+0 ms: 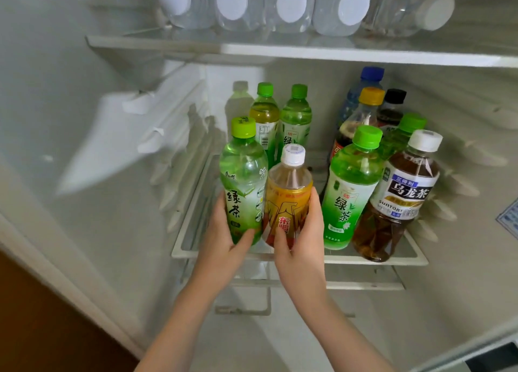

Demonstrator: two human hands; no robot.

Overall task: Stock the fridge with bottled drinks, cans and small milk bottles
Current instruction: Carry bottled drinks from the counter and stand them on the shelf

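Right now the green tea bottle (pixel 243 175) and the yellow-labelled bottle (pixel 288 195) are side by side and touching, upright, at the front-left corner of the lower shelf (pixel 364 258). Both are held low down. The left hand (pixel 224 240) curls fingers and thumb round the foot of the green one, and the right hand (pixel 300 240) wraps the lower part of the yellow one. The likeliest slip is at release: set this near the front edge, either bottle could rock over the lip and fall out. Pushed back carelessly, they could knock the two green-capped bottles (pixel 266 114) standing just behind. The right wrist also passes near the second green tea bottle (pixel 353 186) and the oolong bottle (pixel 403 192) at the front-right corner, so a sideways nudge could topple those. The hands cover both bases, so I cannot tell whether the bottles rest on the shelf or hang just above it. The back-right cluster overlaps itself, and the water bottles (pixel 291 4) lying on the upper shelf (pixel 280 49) are cut off at the top. No cans or milk bottles show.
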